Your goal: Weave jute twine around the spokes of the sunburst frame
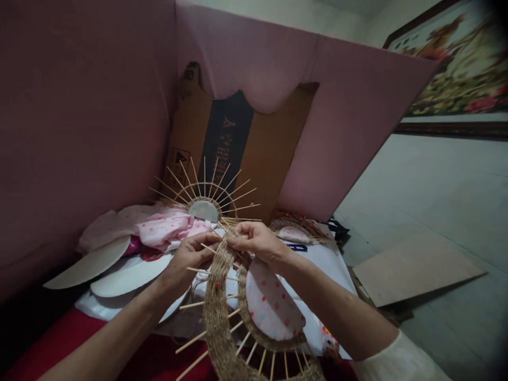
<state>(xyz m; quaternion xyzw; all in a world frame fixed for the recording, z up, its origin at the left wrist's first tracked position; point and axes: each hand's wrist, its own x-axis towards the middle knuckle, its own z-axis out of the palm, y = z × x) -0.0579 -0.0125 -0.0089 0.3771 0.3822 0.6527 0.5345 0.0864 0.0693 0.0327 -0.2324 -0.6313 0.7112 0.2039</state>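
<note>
A half-round woven piece (220,296) of twisted straw cord on thin wooden sticks hangs before me. Its centre is a half disc covered in white cloth with red dots (272,304). At the upper end of its outer band, my right hand (257,241) pinches the cord edge between thumb and fingers. My left hand (196,254) is closed at the band's left edge, beside a stick tip; its fingertips are partly hidden behind the band. The outer stick ends fan out to the left and downward.
Behind my hands, a second stick fan (204,198) leans against a cardboard sheet (273,143). White half discs (127,275) and pink dotted cloth (164,225) lie at left. Another dotted half piece (293,234) and a dark blue tool (297,247) lie at right. Pink panels stand behind.
</note>
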